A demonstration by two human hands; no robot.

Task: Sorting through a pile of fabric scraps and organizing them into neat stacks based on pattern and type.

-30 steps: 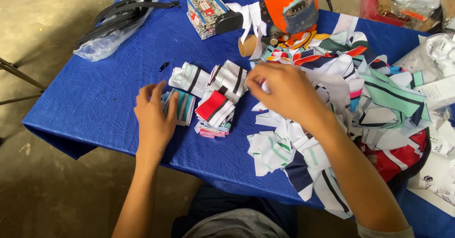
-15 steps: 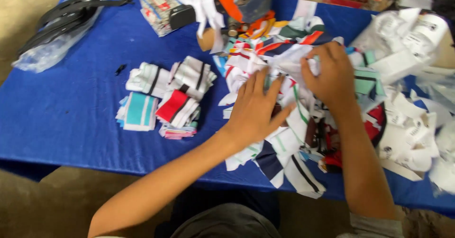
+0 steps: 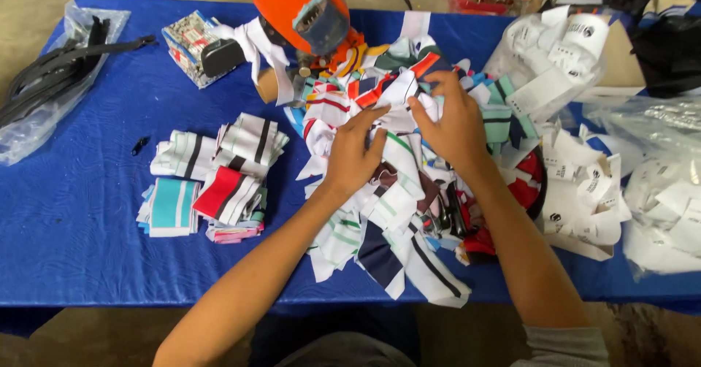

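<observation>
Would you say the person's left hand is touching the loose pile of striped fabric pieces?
Touching: the head view shows the left hand pressed into the loose pile of striped fabric pieces.

1. I see a worktop (image 3: 87, 243) covered in deep blue.
2. The loose fabric pile (image 3: 394, 192) mixes white, navy, red and teal stripes.
3. On the left, one folded stack (image 3: 173, 205) is teal with white bands; its neighbour (image 3: 228, 194) is red, white and black.
4. The machine (image 3: 303, 9) at the far edge is bright orange.
5. The paper tags (image 3: 584, 192) on the right are white with black marks.
</observation>
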